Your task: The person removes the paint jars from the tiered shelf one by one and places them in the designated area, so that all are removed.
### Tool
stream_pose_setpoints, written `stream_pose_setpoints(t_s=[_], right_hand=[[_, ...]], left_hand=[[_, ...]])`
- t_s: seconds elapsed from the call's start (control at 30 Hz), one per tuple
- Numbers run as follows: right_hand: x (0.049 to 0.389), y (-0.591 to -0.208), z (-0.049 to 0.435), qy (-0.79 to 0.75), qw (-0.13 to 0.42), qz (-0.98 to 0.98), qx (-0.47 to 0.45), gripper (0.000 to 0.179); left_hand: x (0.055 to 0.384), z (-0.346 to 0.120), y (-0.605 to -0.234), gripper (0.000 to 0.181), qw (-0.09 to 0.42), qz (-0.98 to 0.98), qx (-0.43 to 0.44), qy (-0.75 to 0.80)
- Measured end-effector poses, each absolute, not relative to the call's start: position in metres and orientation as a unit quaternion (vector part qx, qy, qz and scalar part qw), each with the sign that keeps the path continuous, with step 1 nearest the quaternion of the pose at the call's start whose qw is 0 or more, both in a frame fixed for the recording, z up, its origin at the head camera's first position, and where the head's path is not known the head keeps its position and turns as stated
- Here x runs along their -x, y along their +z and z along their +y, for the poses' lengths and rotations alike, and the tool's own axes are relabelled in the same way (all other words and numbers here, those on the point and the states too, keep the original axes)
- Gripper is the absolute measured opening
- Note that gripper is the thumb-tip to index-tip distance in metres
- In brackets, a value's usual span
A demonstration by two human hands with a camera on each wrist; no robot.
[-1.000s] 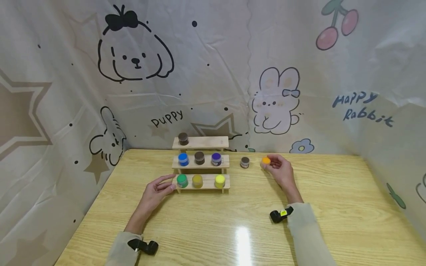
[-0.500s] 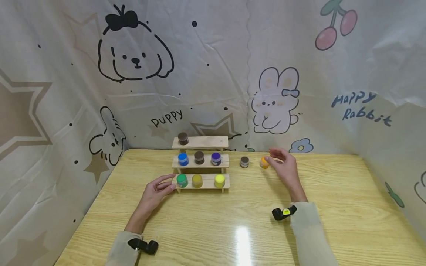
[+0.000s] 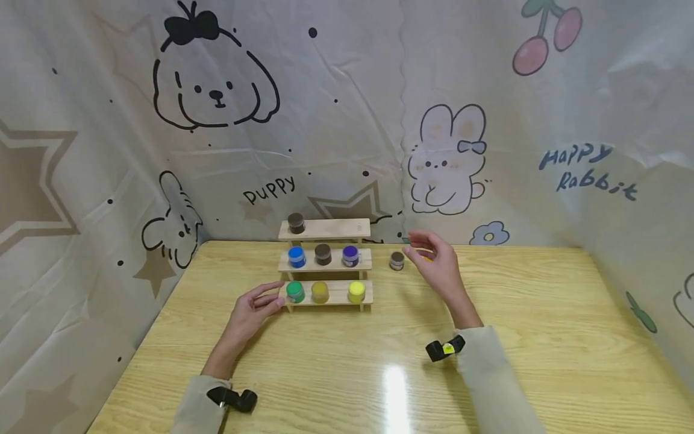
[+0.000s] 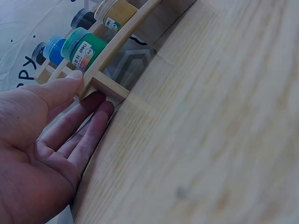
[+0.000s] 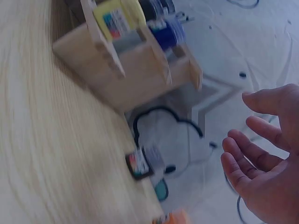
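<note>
Seen from the head camera, a person in pale sleeves works with both hands at a pale wood counter (image 3: 325, 355), where a three-tier wooden rack (image 3: 337, 228) displays seven small jars. The left hand (image 3: 250, 311) grips the left end of the rack's lowest tier, thumb in front and a finger behind. The right hand (image 3: 436, 265) hovers with nothing in its grasp, fingers loosely bent, above the counter to the rack's right. Just beside its thumb stands a dark-lidded jar (image 3: 397, 260), while an orange jar (image 3: 427, 259) peeks out, mostly hidden behind the hand. A brown jar (image 3: 296, 223) occupies the top tier; blue (image 3: 296, 257), dark brown and purple jars line the middle; green (image 3: 295, 292), ochre and yellow jars share the lowest. Behind hangs a white curtain (image 3: 347, 132) printed with a puppy and a rabbit.

From the left wrist, the thumb presses against the end of the lowest tier, near the green jar, with other fingertips beside the rack's leg below.

From the right wrist, the right hand's fingers are parted and bent, clear of every jar. The dark-lidded jar sits on the counter near the rack, and the orange jar, blurred, is cut off at the lower edge.
</note>
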State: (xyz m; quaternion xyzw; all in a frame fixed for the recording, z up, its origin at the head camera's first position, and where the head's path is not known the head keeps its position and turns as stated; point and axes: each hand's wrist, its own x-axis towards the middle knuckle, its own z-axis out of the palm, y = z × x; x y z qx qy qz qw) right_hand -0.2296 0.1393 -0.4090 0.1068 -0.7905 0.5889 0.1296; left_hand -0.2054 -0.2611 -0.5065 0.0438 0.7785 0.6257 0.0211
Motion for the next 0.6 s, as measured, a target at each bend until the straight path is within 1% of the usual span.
stream_pose_setpoints(t_s=[0.13,0.3,0.43,0.6], right_hand=[[0.231,-0.408,0.127,0.603,0.123,-0.776,-0.135,0.038],[0.244,-0.412,0.112,0.601,0.118,-0.77,-0.179,0.042],[0.255,-0.401,0.092,0.593,0.118,-0.767,-0.215,0.043],[0.266,-0.389,0.064,0.594,0.105,-0.764,-0.229,0.044]], left_hand=[[0.206,-0.258,-0.506,0.043,0.023,0.776,-0.039,0.629],[0.206,-0.254,-0.506,0.045,0.03,0.773,-0.032,0.633],[0.205,-0.256,-0.505,0.044,0.023,0.775,-0.025,0.632],[0.205,-0.261,-0.506,0.046,0.022,0.774,-0.035,0.632]])
